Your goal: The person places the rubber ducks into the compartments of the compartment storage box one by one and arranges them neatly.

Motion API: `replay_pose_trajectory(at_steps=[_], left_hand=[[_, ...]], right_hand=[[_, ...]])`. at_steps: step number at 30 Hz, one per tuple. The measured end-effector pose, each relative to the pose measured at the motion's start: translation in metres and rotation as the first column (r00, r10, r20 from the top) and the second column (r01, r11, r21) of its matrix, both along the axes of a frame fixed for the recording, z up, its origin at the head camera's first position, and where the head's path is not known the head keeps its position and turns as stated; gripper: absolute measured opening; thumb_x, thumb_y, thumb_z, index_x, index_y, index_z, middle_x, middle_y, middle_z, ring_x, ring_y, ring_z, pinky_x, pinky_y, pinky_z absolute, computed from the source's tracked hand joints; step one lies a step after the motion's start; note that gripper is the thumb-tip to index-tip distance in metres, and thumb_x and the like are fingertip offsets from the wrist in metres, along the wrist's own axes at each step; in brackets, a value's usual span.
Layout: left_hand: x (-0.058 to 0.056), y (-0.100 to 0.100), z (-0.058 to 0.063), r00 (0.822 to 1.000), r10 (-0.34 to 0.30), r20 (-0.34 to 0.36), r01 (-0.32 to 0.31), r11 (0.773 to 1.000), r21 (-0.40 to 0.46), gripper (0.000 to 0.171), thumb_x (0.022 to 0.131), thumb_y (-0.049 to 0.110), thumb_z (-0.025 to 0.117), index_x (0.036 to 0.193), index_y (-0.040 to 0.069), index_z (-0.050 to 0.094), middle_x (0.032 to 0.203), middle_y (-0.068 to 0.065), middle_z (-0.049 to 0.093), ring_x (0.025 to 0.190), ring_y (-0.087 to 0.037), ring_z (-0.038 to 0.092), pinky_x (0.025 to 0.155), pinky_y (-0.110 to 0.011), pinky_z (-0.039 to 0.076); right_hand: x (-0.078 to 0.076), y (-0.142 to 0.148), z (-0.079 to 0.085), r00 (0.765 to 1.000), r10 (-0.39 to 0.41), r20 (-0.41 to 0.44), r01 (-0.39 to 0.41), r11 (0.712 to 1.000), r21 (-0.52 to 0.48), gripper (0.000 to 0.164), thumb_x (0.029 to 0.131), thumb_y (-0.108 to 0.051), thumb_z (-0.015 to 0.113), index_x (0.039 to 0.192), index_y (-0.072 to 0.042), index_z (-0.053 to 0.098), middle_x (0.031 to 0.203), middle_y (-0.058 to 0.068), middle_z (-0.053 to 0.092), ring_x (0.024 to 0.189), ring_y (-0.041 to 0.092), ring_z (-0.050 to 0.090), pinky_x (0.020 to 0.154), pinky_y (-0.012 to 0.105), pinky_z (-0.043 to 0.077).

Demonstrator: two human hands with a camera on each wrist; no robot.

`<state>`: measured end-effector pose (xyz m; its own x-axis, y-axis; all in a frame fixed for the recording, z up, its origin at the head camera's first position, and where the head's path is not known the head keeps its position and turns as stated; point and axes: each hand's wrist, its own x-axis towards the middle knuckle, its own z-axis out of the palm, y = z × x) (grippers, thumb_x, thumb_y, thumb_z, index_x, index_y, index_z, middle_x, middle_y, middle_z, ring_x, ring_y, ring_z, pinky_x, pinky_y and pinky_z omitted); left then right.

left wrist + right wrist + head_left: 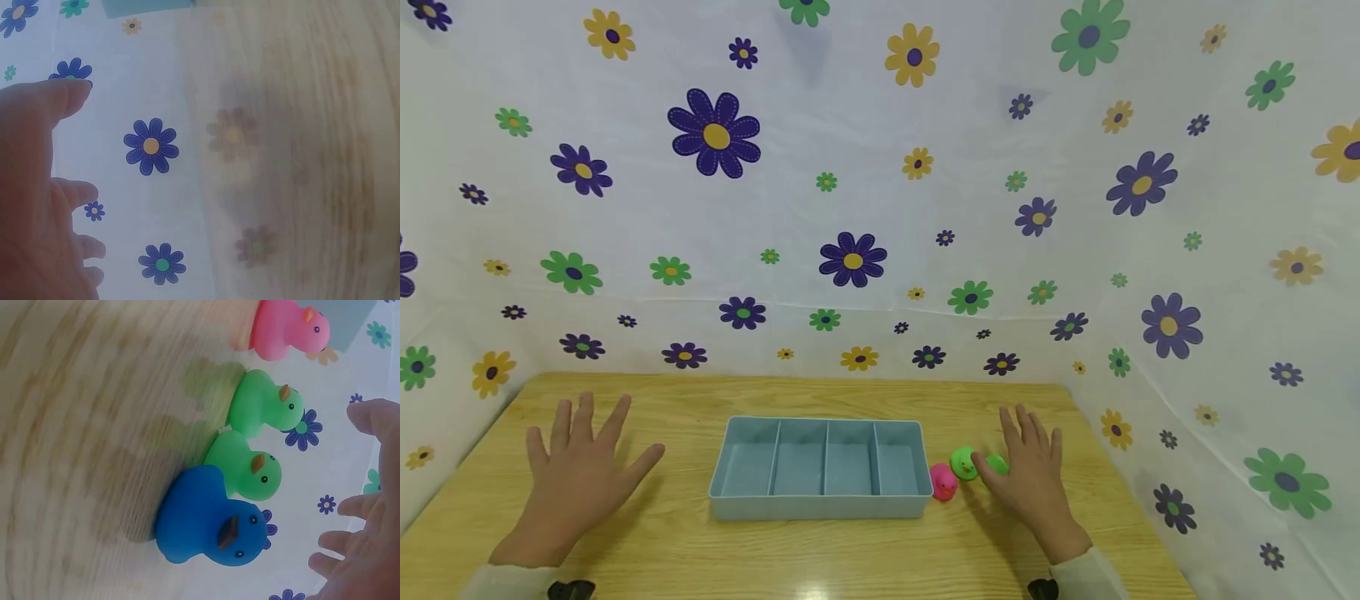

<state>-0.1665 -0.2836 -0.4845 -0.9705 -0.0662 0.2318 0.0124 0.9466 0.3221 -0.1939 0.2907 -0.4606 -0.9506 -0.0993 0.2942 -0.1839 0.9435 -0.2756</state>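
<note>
My left hand (578, 479) is spread with straight fingers over the left part of the table, holding nothing; its thumb points towards the blue-grey compartment box (816, 507). To the right of that box, my right hand (1033, 483) hovers with fingers extended, also holding nothing. Rubber ducks stand near it: a pink duck (943, 482) close by the box's right end, and a green duck (964, 463) beside it. In the right wrist view a second green duck (244, 467) sits against a blue duck (209, 515). The head view has the blue duck hidden behind my right hand.
The box has several compartments side by side, with nothing in them. A wooden table (820, 558) carries everything. White cloth (805, 217) printed with flowers hangs behind the table and along its sides.
</note>
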Motion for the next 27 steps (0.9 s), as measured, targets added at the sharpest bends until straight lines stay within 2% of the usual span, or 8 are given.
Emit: replay_pose_trajectory(at_steps=[7, 10, 13, 15, 17, 22, 24, 27], left_hand=[[0.000, 0.000, 0.001, 1.000, 0.008, 0.007, -0.008, 1.000, 0.002, 0.096, 0.098, 0.068, 0.052, 0.162, 0.003, 0.021, 0.160, -0.045, 0.005, 0.149, -0.062, -0.009, 0.109, -0.083, -0.014], [-0.002, 0.000, 0.001, 1.000, -0.004, 0.005, 0.004, 1.000, 0.012, 0.096, 0.099, 0.067, 0.053, 0.162, 0.003, 0.020, 0.159, -0.046, 0.006, 0.147, -0.064, -0.003, 0.110, -0.084, -0.006], [-0.004, 0.001, 0.002, 0.998, -0.041, 0.044, 0.036, 0.993, 0.115, 0.095, 0.101, 0.063, 0.053, 0.164, 0.003, 0.015, 0.161, -0.044, 0.000, 0.144, -0.068, 0.004, 0.107, -0.087, 0.011], [-0.004, 0.003, 0.004, 0.992, -0.103, 0.078, 0.080, 0.963, 0.257, 0.093, 0.103, 0.058, 0.053, 0.164, 0.002, 0.012, 0.162, -0.042, 0.003, 0.142, -0.068, 0.015, 0.104, -0.084, 0.026], [-0.004, 0.008, 0.005, 0.975, -0.184, 0.126, 0.107, 0.882, 0.459, 0.089, 0.106, 0.053, 0.052, 0.165, 0.003, 0.008, 0.164, -0.038, 0.004, 0.142, -0.063, 0.025, 0.102, -0.076, 0.041], [-0.001, 0.026, 0.000, 0.927, -0.335, 0.168, 0.076, 0.609, 0.789, 0.080, 0.109, 0.042, 0.052, 0.166, 0.008, 0.009, 0.167, -0.027, 0.015, 0.141, -0.049, 0.041, 0.094, -0.039, 0.060], [0.001, 0.034, -0.005, 0.919, -0.352, 0.179, 0.046, 0.546, 0.836, 0.078, 0.108, 0.039, 0.055, 0.166, 0.010, 0.011, 0.166, -0.026, 0.019, 0.140, -0.048, 0.043, 0.094, -0.037, 0.060], [0.003, 0.043, -0.011, 0.912, -0.360, 0.194, 0.002, 0.478, 0.879, 0.075, 0.107, 0.035, 0.058, 0.165, 0.012, 0.017, 0.162, -0.026, 0.030, 0.138, -0.044, 0.048, 0.091, -0.041, 0.061]], right_hand=[[0.001, 0.000, 0.004, 0.998, 0.033, 0.061, -0.028, 0.997, -0.072, 0.079, 0.098, -0.035, 0.071, 0.157, 0.003, 0.034, 0.157, 0.033, 0.034, 0.142, 0.053, 0.034, 0.111, 0.070, 0.038], [0.001, 0.000, 0.007, 0.997, 0.047, 0.054, -0.043, 0.997, -0.067, 0.073, 0.098, -0.031, 0.072, 0.153, 0.004, 0.040, 0.149, 0.032, 0.044, 0.135, 0.052, 0.045, 0.103, 0.066, 0.047], [-0.003, 0.000, 0.011, 0.995, 0.068, 0.074, -0.060, 0.993, -0.099, 0.062, 0.098, -0.026, 0.073, 0.146, 0.004, 0.049, 0.139, 0.027, 0.056, 0.125, 0.045, 0.056, 0.099, 0.060, 0.053], [-0.006, 0.000, 0.013, 0.989, 0.078, 0.123, -0.060, 0.987, -0.147, 0.055, 0.098, -0.024, 0.073, 0.143, 0.002, 0.054, 0.132, 0.022, 0.062, 0.120, 0.040, 0.061, 0.099, 0.056, 0.054], [-0.009, 0.000, 0.014, 0.980, 0.090, 0.179, -0.052, 0.977, -0.206, 0.050, 0.098, -0.022, 0.073, 0.140, 0.002, 0.057, 0.128, 0.018, 0.065, 0.118, 0.037, 0.063, 0.102, 0.054, 0.053], [-0.012, -0.001, 0.011, 0.958, 0.106, 0.268, -0.031, 0.962, -0.271, 0.045, 0.098, -0.021, 0.073, 0.135, 0.001, 0.061, 0.126, 0.016, 0.067, 0.117, 0.038, 0.063, 0.101, 0.056, 0.052], [-0.013, -0.001, 0.007, 0.954, 0.107, 0.280, -0.031, 0.964, -0.265, 0.042, 0.097, -0.020, 0.074, 0.132, 0.001, 0.063, 0.124, 0.015, 0.067, 0.115, 0.037, 0.064, 0.099, 0.056, 0.054], [-0.014, -0.001, 0.003, 0.954, 0.098, 0.283, -0.032, 0.973, -0.229, 0.037, 0.096, -0.020, 0.075, 0.127, 0.000, 0.066, 0.122, 0.013, 0.069, 0.114, 0.034, 0.065, 0.098, 0.054, 0.054]])
